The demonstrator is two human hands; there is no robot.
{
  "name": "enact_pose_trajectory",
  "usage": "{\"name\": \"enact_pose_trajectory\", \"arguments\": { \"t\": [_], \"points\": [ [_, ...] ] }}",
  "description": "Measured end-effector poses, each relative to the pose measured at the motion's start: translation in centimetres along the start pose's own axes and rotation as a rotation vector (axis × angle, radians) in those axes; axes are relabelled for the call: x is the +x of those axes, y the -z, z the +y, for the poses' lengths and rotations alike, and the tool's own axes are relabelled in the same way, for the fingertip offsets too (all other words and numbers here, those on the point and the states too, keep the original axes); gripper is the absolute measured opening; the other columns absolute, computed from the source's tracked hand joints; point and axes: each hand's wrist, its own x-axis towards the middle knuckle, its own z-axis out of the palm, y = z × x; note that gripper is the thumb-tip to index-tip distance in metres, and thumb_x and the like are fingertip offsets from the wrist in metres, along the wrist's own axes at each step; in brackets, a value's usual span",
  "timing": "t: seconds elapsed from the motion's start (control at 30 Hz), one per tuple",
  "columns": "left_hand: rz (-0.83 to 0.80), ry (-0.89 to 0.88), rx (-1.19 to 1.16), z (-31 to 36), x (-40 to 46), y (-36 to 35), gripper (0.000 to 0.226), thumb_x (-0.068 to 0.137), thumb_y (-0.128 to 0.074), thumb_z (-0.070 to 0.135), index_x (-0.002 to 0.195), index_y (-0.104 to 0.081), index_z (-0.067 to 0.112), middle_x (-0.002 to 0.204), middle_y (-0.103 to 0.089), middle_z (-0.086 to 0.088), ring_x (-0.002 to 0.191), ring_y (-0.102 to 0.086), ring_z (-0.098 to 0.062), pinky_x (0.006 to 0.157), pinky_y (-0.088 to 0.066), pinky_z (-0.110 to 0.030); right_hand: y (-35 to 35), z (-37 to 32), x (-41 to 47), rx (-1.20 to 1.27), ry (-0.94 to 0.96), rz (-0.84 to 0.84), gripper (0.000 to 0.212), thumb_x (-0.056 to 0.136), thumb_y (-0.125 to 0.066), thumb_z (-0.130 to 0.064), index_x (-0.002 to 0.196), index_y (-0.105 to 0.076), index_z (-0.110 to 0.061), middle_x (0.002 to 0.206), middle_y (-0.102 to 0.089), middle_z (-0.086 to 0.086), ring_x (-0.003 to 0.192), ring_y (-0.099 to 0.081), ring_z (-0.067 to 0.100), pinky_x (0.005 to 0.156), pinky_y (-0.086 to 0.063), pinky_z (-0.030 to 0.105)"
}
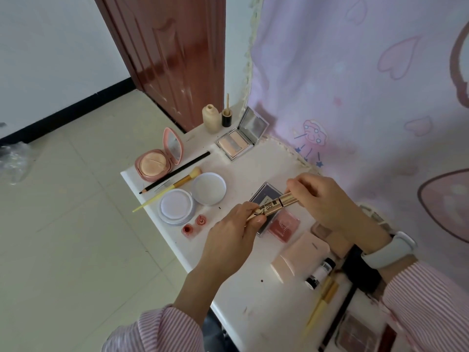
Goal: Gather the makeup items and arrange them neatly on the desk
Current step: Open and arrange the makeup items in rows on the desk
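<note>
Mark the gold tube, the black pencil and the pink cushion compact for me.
gold tube (pixel 279 201), head view, on the printed barrel between both hands
black pencil (pixel 177 172), head view, mid-shaft
pink cushion compact (pixel 153 165), head view, on the puff in its base

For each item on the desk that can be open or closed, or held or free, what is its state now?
Gold mascara tube: held over the desk by both hands, left hand and right hand.
Pink cushion compact: open, lid upright.
Silver palette: open, lid raised.
Round white jar: open, its lid lying beside it.
Beige bottle: uncapped, standing.
Blush palette: open, partly hidden.
</note>
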Motion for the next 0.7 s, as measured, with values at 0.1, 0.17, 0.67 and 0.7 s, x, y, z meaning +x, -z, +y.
{"name": "enact_pose_trajectory", "arguments": {
  "t": [0.1, 0.17, 0.67, 0.7],
  "points": [
    [0.014, 0.016, -0.046, 0.0, 0.2, -0.1, 0.03, 0.096, -0.034, 0.037, 0.111, -0.054, 0.02, 0.081, -0.048, 0.013, 0.07, -0.047, -0.009, 0.061, -0.037, -0.026, 0.4, -0.2, -0.3, 0.118, 0.067, 0.001, 0.016, 0.091, -0.048, -0.011, 0.085, -0.059, -0.021, 0.066, -0.049, 0.005, 0.049, -0.04, 0.001, 0.049, -0.034, 0.012],
    [0.022, 0.036, -0.07, -0.3, 0.3, -0.1, 0.027, 0.097, -0.036, 0.035, 0.11, -0.055, 0.02, 0.077, -0.048, 0.014, 0.067, -0.047, -0.008, 0.06, -0.036, -0.025, 1.1, 0.0, -0.1, 0.167, 0.056, -0.034, 0.022, 0.09, -0.049, -0.005, 0.092, -0.058, -0.025, 0.079, -0.054, -0.002, 0.056, -0.047, -0.001, 0.053, -0.038, 0.01],
    [0.014, 0.048, -0.308, 0.0, 0.4, 0.3, 0.013, 0.098, -0.04, 0.028, 0.093, -0.052, 0.026, 0.069, -0.052, 0.021, 0.066, -0.05, 0.003, 0.058, -0.037, -0.012, 1.3, -0.8, 0.1, 0.169, 0.125, 0.006, 0.02, 0.094, -0.042, 0.002, 0.091, -0.055, -0.012, 0.061, -0.051, -0.012, 0.053, -0.036, 0.005, 0.054, -0.032, 0.015],
    [0.014, 0.065, -0.342, -0.2, 0.2, 0.4, 0.014, 0.097, -0.041, 0.025, 0.091, -0.053, 0.026, 0.068, -0.053, 0.023, 0.067, -0.051, 0.006, 0.058, -0.036, -0.008, 1.6, -0.9, 0.1, 0.231, 0.11, 0.011, 0.022, 0.093, -0.039, 0.005, 0.092, -0.054, -0.011, 0.064, -0.048, -0.004, 0.053, -0.035, 0.01, 0.053, -0.032, 0.018]
  ]
}}
